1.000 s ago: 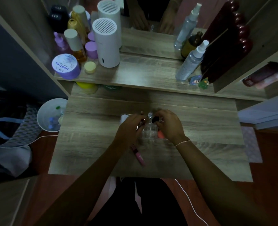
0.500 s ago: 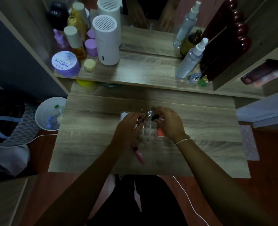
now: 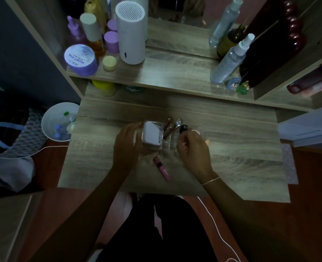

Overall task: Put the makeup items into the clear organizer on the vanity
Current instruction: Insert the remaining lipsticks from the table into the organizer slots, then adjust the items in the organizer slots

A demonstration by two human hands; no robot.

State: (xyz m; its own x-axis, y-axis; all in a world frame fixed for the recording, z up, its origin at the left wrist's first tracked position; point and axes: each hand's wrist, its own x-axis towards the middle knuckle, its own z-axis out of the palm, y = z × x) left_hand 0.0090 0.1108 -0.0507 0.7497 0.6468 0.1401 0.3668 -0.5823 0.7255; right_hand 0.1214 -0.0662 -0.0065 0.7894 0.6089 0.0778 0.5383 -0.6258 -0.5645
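The clear organizer (image 3: pixel 168 142) stands at the middle of the vanity top. A white square box (image 3: pixel 152 134) sits in its left compartment. Thin brown tubes (image 3: pixel 168 127), a clear-topped item (image 3: pixel 178 122) and a black-capped item (image 3: pixel 183 128) stand upright in the middle slots. My left hand (image 3: pixel 126 146) grips the organizer's left side beside the white box. My right hand (image 3: pixel 194 150) lies against its right side with fingers curled just below the black cap; what is under them is hidden. A pink lip gloss tube (image 3: pixel 162 168) lies on the table in front, between my hands.
The raised shelf (image 3: pixel 175 76) behind carries a white cylinder (image 3: pixel 131 33), a purple jar (image 3: pixel 80 59), several bottles and two spray bottles (image 3: pixel 230 59). A white bin (image 3: pixel 59 121) stands left of the table. A white cable (image 3: pixel 218 227) runs along the floor by my legs.
My left hand has slid left from the middle slots to the organizer's side, which uncovers the white box. My right hand has drawn back a little from the black-capped item.
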